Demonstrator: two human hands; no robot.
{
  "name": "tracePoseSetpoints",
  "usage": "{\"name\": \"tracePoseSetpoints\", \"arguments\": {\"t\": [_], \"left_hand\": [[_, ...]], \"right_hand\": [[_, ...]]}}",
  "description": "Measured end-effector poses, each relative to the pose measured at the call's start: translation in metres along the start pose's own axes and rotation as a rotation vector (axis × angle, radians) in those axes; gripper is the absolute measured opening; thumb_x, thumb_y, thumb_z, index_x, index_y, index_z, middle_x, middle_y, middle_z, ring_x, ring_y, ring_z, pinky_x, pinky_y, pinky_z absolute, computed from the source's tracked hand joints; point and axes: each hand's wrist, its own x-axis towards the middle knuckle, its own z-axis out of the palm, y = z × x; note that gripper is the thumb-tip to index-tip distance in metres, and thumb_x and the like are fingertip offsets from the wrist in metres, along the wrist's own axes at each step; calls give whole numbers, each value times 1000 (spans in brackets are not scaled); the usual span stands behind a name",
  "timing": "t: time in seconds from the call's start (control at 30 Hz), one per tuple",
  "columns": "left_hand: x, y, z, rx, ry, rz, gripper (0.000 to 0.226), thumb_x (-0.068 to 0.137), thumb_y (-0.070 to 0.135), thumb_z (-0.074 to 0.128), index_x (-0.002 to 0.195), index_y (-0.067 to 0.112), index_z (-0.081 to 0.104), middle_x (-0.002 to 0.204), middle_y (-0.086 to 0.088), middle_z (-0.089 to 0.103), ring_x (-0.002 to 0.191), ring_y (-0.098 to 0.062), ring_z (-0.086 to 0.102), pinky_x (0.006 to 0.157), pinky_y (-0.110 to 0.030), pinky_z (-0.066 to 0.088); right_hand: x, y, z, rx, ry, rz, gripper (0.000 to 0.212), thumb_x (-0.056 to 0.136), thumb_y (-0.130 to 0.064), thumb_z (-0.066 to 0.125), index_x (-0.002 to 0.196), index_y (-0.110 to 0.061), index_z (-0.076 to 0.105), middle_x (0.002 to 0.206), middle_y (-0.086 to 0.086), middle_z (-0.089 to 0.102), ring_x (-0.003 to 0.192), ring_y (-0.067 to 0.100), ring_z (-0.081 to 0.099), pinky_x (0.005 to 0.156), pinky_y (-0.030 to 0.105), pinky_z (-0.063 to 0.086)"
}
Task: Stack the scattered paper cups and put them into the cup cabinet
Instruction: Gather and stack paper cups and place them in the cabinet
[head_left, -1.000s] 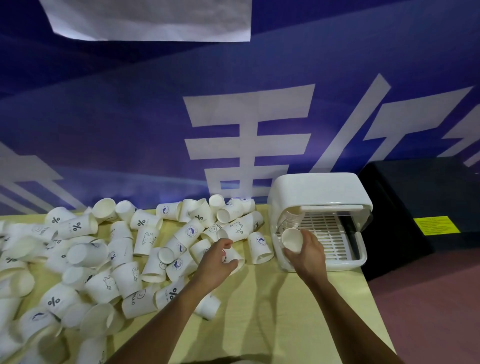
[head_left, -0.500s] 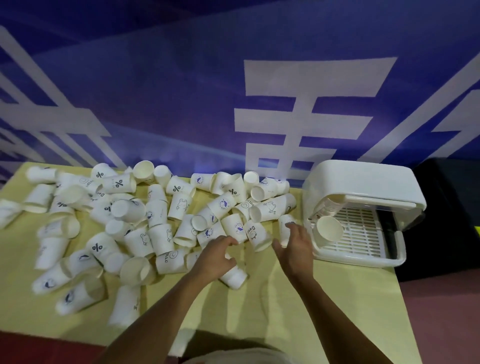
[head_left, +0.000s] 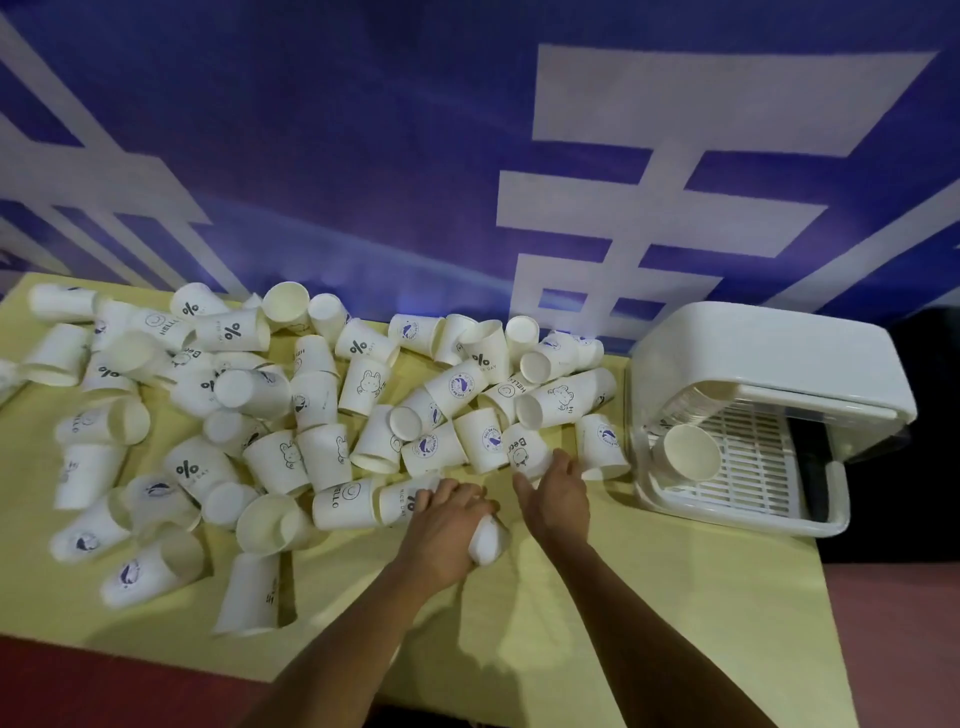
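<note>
Cups (head_left: 322, 395) lie scattered over the yellow bench (head_left: 675, 597), from nine o'clock to the centre. The left hand (head_left: 444, 525) curls its fingers round one tipped cup (head_left: 488, 543). At its three o'clock the right hand (head_left: 556, 501) has straight, spread fingers at a bear-printed cup (head_left: 524, 452). The cup cabinet (head_left: 753, 343) stands at three o'clock, with a stack (head_left: 691, 452) lying inside.

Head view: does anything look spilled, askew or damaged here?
Only the expected mess: paper cups lie tipped over across the yellow table. In the cup cabinet a stack lies on its side. No damage shows.
</note>
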Motion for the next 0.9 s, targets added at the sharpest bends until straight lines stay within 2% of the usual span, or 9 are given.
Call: {"name": "tracePoseSetpoints", "arguments": {"t": [0.1,0.2,0.33,0.5,0.67,0.9], "left_hand": [[0,0,-3,-17,14,-1,64,74,32,68,135,39,50,140,12,42,132,-19,32,95,-38,25],[1,2,-10,-80,31,-19,65,73,41,69,135,41,49,134,13,45,130,-18,32,95,-36,26],[7,5,-24,-111,61,-23,68,73,54,69,136,42,48,133,12,46,130,-18,32,99,-35,26],[23,18,-50,-94,93,-6,66,73,55,68,135,41,48,130,12,48,127,-19,35,95,-35,27],[43,39,-72,-156,144,16,68,74,56,70,136,38,48,134,12,49,130,-19,37,99,-38,29],[62,67,-79,-289,173,-27,68,72,58,72,133,39,49,130,11,54,122,-21,41,93,-36,30]], "right_hand": [[-5,2,1,57,6,28,57,92,-38,67,129,-2,43,132,20,50,116,42,55,92,46,48],[-14,4,-11,161,37,62,64,89,-37,69,137,-5,42,135,19,48,119,40,53,97,46,47],[-26,5,-41,302,155,43,71,86,-36,73,143,-9,40,140,15,45,121,36,53,92,41,46],[-30,10,-82,407,305,-42,75,82,-29,79,143,-9,41,138,13,47,125,32,50,99,41,44],[-34,29,-117,562,414,-92,80,79,-30,83,146,-16,41,138,2,47,122,17,50,102,32,42],[-33,77,-150,458,603,-68,73,78,-29,83,139,-17,46,131,2,49,121,18,46,101,31,39]]}}
